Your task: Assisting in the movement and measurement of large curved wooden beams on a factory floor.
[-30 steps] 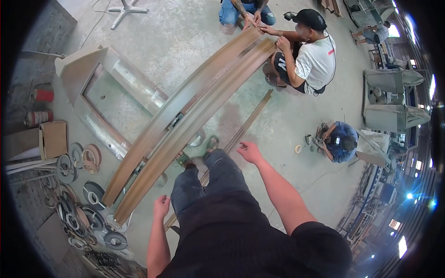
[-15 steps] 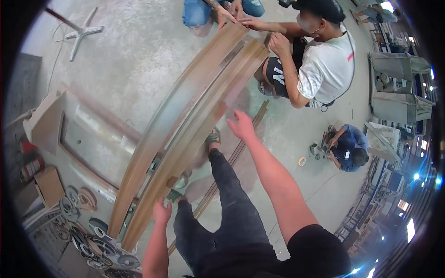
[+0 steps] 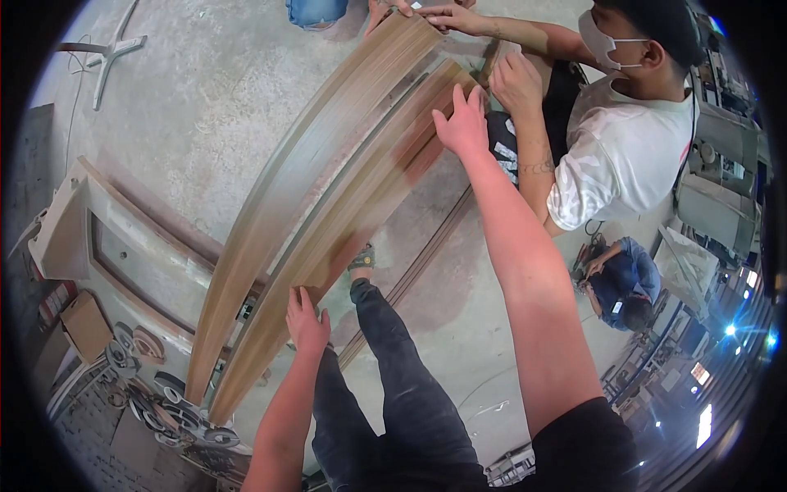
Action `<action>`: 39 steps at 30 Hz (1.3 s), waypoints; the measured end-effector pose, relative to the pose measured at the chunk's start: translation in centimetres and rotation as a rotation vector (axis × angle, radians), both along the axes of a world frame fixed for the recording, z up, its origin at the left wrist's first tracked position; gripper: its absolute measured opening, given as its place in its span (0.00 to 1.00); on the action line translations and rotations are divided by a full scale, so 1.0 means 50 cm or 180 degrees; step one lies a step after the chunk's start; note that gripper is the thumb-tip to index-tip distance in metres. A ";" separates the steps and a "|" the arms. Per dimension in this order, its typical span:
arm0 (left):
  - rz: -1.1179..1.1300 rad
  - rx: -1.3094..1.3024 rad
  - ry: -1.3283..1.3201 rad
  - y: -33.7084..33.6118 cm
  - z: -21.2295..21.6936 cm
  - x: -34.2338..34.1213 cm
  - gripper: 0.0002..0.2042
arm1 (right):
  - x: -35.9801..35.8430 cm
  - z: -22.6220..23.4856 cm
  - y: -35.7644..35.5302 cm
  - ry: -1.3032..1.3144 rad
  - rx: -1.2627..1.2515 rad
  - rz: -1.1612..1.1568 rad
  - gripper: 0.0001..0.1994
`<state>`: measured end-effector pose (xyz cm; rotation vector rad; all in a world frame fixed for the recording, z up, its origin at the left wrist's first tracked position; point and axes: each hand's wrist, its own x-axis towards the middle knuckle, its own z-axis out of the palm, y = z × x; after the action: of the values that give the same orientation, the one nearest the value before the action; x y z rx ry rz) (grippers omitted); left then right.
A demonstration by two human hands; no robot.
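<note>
Two long brown wood-grain boards lie side by side on a slant, with a narrow gap between them. My right hand (image 3: 463, 123) rests at the far end of the near board (image 3: 361, 189), thumb and fingers spread over its edge. Lower down, my left hand (image 3: 308, 321) touches the same board's near edge, fingers stretched out and apart. The far board (image 3: 328, 135) lies beyond the gap. Small metal fittings (image 3: 247, 308) show between the boards near their lower ends. What carries the boards is mostly hidden.
A masked co-worker (image 3: 623, 156) crouches at the right, one hand at the far board's end. Another person's hand (image 3: 385, 12) is there too. A curved frame (image 3: 147, 238) and strip rolls (image 3: 147, 344) lie left. Thin strips (image 3: 426, 254) lie on the floor. A person (image 3: 623, 283) works farther right.
My right hand has moved up and away onto the near board's far end. My left hand has come up to the board's edge. The view has shifted closer to the boards.
</note>
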<state>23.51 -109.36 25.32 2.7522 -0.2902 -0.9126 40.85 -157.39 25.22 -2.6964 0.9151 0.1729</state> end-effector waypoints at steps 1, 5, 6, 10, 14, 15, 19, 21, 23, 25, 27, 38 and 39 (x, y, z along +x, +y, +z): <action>-0.0050 0.0036 -0.0074 0.001 -0.001 -0.001 0.38 | 0.004 -0.003 0.001 0.0168 0.0193 -0.0066 0.38; 0.0129 0.0160 0.0119 0.023 -0.019 0.014 0.33 | -0.011 -0.024 0.052 0.0366 0.0016 -0.0065 0.37; 0.0093 0.0026 0.0017 0.029 -0.028 0.021 0.33 | -0.014 -0.027 0.061 0.0233 -0.0060 -0.0003 0.37; 0.0195 0.0125 -0.0042 0.056 -0.064 0.049 0.22 | -0.018 -0.025 0.079 0.0349 0.0027 -0.0182 0.38; -0.0015 0.0010 0.0072 0.073 -0.076 0.055 0.15 | -0.014 -0.013 0.074 0.0619 -0.0009 -0.0191 0.38; -0.0014 -0.0099 0.0004 0.076 -0.078 0.055 0.15 | -0.013 -0.011 0.073 0.0591 -0.0048 -0.0141 0.38; 0.0159 -0.0288 -0.0105 0.092 -0.078 0.057 0.13 | -0.014 -0.008 0.077 0.0610 -0.0089 -0.0216 0.40; 0.0211 -0.0318 -0.0126 0.101 -0.077 0.059 0.12 | -0.023 -0.007 0.084 0.0614 -0.0014 -0.0291 0.40; 0.0101 -0.0267 -0.0102 0.107 -0.078 0.061 0.12 | -0.038 -0.011 0.099 0.0594 -0.0006 -0.0260 0.41; 0.0025 -0.0509 -0.0234 0.110 -0.077 0.060 0.13 | -0.063 -0.016 0.122 0.0604 0.0022 -0.0262 0.42; -0.0013 -0.0655 -0.0356 0.110 -0.077 0.057 0.14 | -0.092 -0.025 0.157 0.0431 0.0266 -0.0381 0.43; -0.0151 -0.0339 -0.0052 0.119 -0.080 0.068 0.13 | -0.196 -0.036 0.352 0.0310 0.0887 -0.0579 0.48; -0.0149 -0.0380 -0.0048 0.122 -0.080 0.070 0.13 | -0.191 -0.035 0.355 0.0368 0.0989 -0.0674 0.49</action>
<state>26.98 -103.26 21.33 2.6542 -0.4001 -0.8569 31.29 -139.63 23.49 -2.3086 1.0994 0.3937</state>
